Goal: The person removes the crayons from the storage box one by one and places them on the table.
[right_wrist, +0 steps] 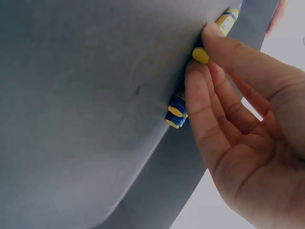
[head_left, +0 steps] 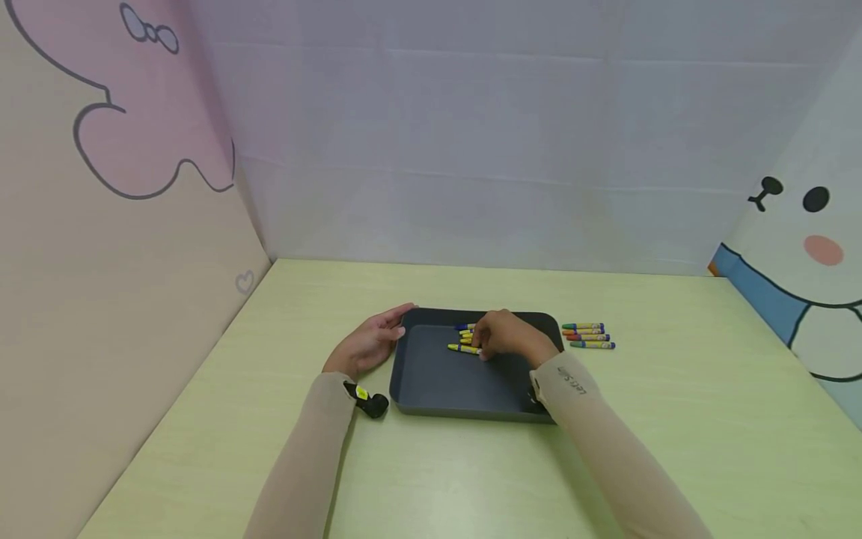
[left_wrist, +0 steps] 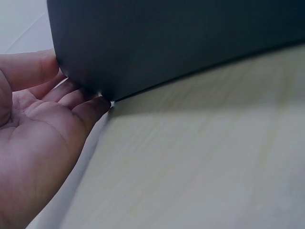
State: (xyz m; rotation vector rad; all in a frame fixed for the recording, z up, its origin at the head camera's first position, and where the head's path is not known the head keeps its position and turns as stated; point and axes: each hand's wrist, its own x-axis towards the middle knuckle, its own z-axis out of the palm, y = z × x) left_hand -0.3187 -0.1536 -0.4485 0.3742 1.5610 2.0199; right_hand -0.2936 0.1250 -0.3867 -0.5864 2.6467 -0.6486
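Note:
A dark grey tray [head_left: 465, 382] lies on the table with yellow and blue crayons near its far side. My left hand [head_left: 367, 344] is at the tray's far left corner, fingers mostly straight against the outer wall and thumb at the rim. In the left wrist view the fingertips [left_wrist: 97, 107] touch the wall close to the tabletop. Inside the tray, my right hand [head_left: 508, 335] pinches a yellow crayon [right_wrist: 200, 55] between thumb and forefinger. Beside these fingers, two crayon ends [right_wrist: 176, 107] show by the wall; the hand partly hides the group.
Several crayons [head_left: 591, 337], with green, orange and red tips, lie side by side on the table [head_left: 673, 419] right of the tray. A pale cloth wall [head_left: 471, 165] rises along the back edge, with printed cloth panels at left and right.

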